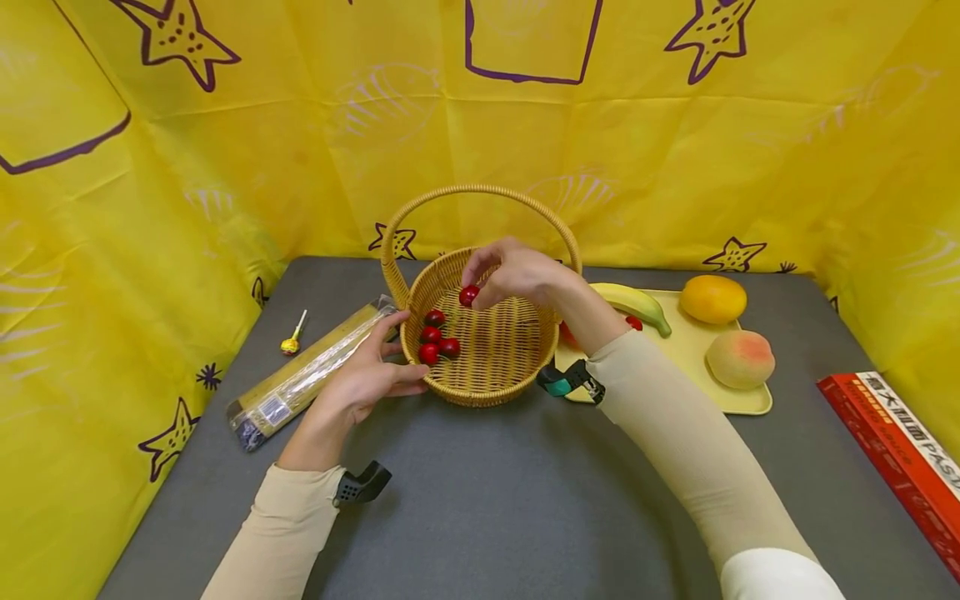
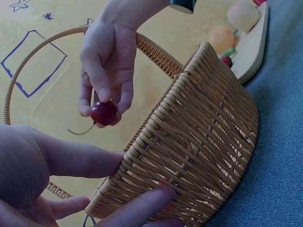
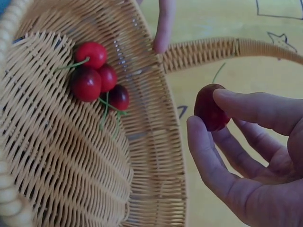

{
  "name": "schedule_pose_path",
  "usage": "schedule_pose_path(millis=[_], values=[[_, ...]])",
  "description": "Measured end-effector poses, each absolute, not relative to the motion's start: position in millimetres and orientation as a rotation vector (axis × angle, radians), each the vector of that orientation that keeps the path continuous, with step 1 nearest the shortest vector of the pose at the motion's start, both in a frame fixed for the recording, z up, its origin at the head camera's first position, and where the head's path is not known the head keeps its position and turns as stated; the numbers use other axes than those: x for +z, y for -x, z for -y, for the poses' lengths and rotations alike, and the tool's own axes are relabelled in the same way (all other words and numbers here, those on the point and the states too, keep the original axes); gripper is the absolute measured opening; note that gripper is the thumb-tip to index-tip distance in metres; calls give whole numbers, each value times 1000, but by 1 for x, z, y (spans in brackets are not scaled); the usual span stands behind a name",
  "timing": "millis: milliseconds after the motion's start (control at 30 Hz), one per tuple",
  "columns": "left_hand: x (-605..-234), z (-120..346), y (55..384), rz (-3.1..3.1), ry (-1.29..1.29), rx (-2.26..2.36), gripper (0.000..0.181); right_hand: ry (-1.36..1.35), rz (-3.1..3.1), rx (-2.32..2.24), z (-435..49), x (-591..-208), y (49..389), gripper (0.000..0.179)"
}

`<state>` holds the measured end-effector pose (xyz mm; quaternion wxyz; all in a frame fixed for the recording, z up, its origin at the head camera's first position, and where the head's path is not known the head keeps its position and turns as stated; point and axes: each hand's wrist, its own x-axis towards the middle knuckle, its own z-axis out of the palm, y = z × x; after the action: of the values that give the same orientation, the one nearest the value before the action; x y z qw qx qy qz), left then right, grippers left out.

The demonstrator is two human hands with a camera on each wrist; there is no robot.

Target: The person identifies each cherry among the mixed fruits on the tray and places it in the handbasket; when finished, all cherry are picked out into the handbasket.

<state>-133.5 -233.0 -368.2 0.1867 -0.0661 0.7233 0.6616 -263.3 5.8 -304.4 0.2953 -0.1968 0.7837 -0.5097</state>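
A wicker basket with a tall arched handle stands at the middle of the table. Several red cherries with green stems lie at its left inside. Above the basket, my right hand pinches one dark red cherry between thumb and fingertips; its stem shows in both wrist views. My left hand rests against the basket's left side, its fairly straight fingers touching the rim and outer wall.
Left of the basket lie a long plastic-wrapped packet and a lollipop. A pale yellow tray on the right bears a banana, an orange-yellow fruit and a peach. Farther right lies a red pasta box.
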Motion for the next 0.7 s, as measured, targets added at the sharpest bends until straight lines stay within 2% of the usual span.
schedule_pose_path(millis=[700], values=[[-368, 234, 134, -2036, 191, 1865, 96, 479, -2097, -1149, 19, -330, 291, 25]])
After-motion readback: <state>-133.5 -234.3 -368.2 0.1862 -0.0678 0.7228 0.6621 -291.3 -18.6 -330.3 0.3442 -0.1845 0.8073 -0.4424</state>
